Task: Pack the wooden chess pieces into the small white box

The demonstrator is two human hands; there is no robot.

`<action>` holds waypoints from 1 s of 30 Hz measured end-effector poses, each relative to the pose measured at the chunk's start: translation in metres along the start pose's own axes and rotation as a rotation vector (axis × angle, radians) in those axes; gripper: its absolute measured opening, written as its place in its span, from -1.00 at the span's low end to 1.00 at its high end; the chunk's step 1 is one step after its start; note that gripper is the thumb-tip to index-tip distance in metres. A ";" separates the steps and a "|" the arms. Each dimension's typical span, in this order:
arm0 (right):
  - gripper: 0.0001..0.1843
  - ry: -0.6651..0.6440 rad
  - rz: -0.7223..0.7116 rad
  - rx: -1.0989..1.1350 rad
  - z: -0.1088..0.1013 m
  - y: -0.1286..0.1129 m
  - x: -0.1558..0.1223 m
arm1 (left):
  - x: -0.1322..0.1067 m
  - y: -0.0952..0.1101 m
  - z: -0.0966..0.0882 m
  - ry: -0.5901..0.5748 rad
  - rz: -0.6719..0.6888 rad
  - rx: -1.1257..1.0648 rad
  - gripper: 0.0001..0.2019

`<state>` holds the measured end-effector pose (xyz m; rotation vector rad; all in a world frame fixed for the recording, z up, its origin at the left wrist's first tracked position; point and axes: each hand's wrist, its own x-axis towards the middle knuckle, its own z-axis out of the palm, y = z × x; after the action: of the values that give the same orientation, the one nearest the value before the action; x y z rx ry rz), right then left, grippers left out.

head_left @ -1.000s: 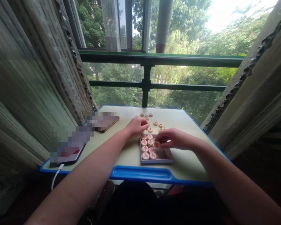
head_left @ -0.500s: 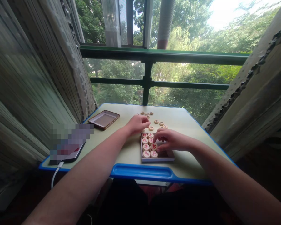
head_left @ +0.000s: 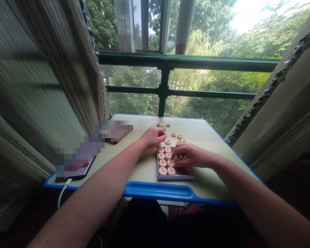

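Observation:
Red-marked Chinese chess pieces (head_left: pixel 162 171) lie in two columns along the left side of a shallow box (head_left: pixel 177 178). My right hand (head_left: pixel 192 154) reaches over the box's right half. Its thumb and index finger are apart beside a red-marked piece (head_left: pixel 171 163) in the second column, and nothing shows between them. Just beyond the box's far left corner is my left hand (head_left: pixel 153 136), its fingers curled in. Whatever those fingers may hold is hidden. Close by its fingertips, a loose piece (head_left: pixel 167 141) rests on the table.
Several more loose pieces (head_left: pixel 173 134) are scattered at the back of the small table (head_left: pixel 139 165). A box lid (head_left: pixel 124 133), partly blurred, lies at the left, near a phone (head_left: pixel 79 170) with a white cable (head_left: pixel 62 193). A blue tray groove (head_left: pixel 158 190) runs along the front edge.
The red-marked piece by my right fingertips has turned slightly and now sits flat in its column; the fingers have drawn a little off it. My left hand has hardly moved. The view has shifted slightly.

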<state>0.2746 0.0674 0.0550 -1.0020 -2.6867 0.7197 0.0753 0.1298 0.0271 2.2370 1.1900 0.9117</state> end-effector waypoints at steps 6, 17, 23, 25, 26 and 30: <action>-0.79 0.028 -0.002 -0.024 0.000 0.000 0.000 | -0.001 0.002 -0.001 -0.010 0.001 0.003 -0.80; -0.87 0.066 0.001 -0.083 0.000 0.002 0.001 | -0.001 0.004 0.000 -0.039 -0.003 -0.029 -0.80; -0.88 0.225 -0.026 -0.254 0.003 0.008 0.004 | -0.002 0.010 -0.002 -0.160 -0.003 -0.058 -0.78; -0.86 0.241 -0.024 -0.305 0.005 0.011 0.006 | -0.002 0.012 -0.002 -0.199 -0.003 -0.069 -0.76; -0.85 0.241 -0.024 -0.333 0.007 0.012 0.007 | -0.002 0.013 -0.002 -0.210 -0.007 -0.073 -0.75; -0.83 0.218 -0.056 -0.394 0.010 0.016 0.009 | -0.003 0.014 -0.001 -0.215 -0.025 -0.059 -0.75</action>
<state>0.2735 0.0805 0.0385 -1.0110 -2.6994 0.0595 0.0811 0.1200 0.0363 2.2042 1.0764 0.6678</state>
